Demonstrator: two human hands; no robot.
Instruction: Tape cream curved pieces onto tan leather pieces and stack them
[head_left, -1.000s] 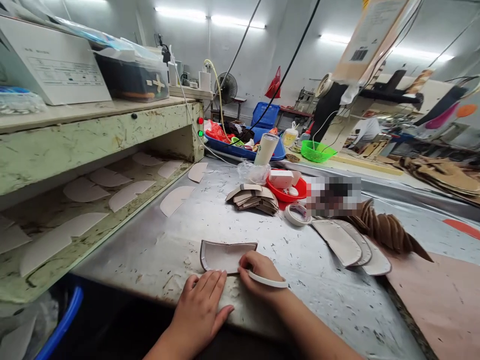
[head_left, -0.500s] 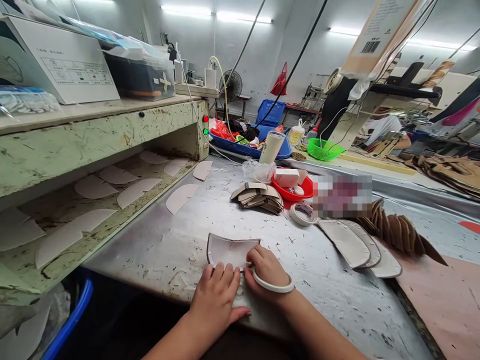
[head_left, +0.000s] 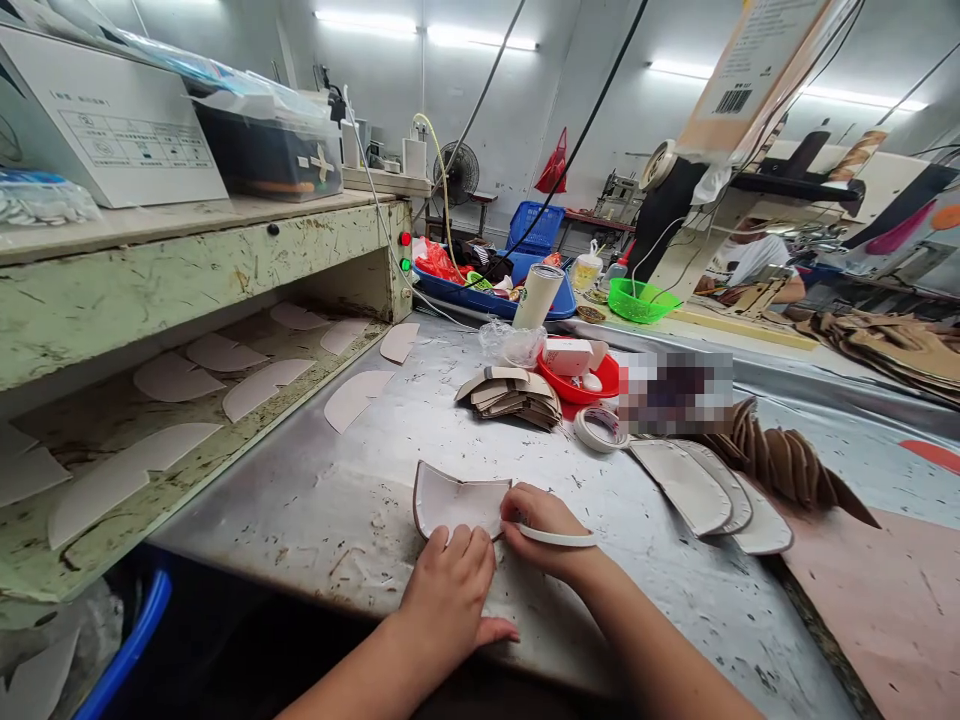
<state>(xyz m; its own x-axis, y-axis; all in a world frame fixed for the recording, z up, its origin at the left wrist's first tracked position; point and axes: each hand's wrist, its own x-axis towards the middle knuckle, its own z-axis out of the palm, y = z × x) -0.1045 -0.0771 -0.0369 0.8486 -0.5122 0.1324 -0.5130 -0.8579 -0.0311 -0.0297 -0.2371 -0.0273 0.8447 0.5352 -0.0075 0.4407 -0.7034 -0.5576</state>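
A curved white panel with a folded brown edge [head_left: 457, 500] stands partly raised on the metal table in front of me. My left hand [head_left: 450, 580] lays its fingers side by side over the panel's near edge, with the thumb stretched out to the right on the table. At the panel's right end, my right hand [head_left: 544, 525] pinches the edge between bent fingers and thumb; the fingertips are partly hidden. A narrow white ring, which looks like a tape roll [head_left: 559, 537], hangs around my right hand.
Behind lies a stack of folded brown pieces [head_left: 510, 395], beside a red bowl [head_left: 615, 378] and a tape roll [head_left: 600, 430]. Finished-looking white panels [head_left: 682, 485] and brown pieces [head_left: 795, 460] lie at right. Pale cut-outs [head_left: 135, 470] fill the left shelf. A co-worker [head_left: 757, 260] sits far right.
My right hand has shifted slightly right and turned, so the white ring now shows nearly edge-on. The left hand has slid a little right, and the panel's right end is tilted differently.
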